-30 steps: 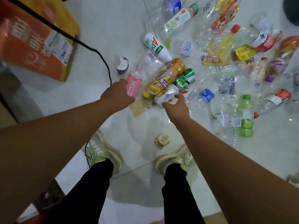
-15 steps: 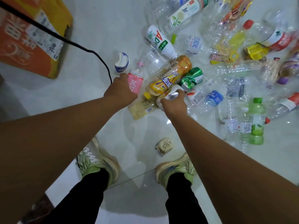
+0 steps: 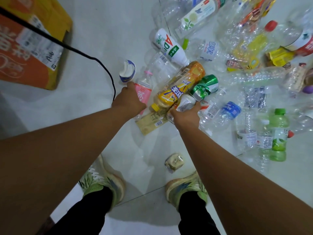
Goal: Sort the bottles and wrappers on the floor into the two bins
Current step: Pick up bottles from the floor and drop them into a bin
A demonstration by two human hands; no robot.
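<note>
On floor ahead of feet: pink-label bottle (image 3: 144,93), left hand (image 3: 128,101) curled round it. Just beside, right hand (image 3: 186,115) grasping crushed pale bottle (image 3: 184,101), touching yellow juice bottle (image 3: 177,87). Many bottles and wrappers strewn beyond, to right. Orange box (image 3: 25,61) far left, likely bin. Judgement: sorting mostly ahead.

a pale, glossy tiled floor (image 3: 105,28) fills the view, thin dark grout lines (image 3: 142,197) crossing it on the diagonal, soft light from above leaving faint reflections and blurred shadows, and a black cable (image 3: 79,52) trailing in from the upper left.
</note>
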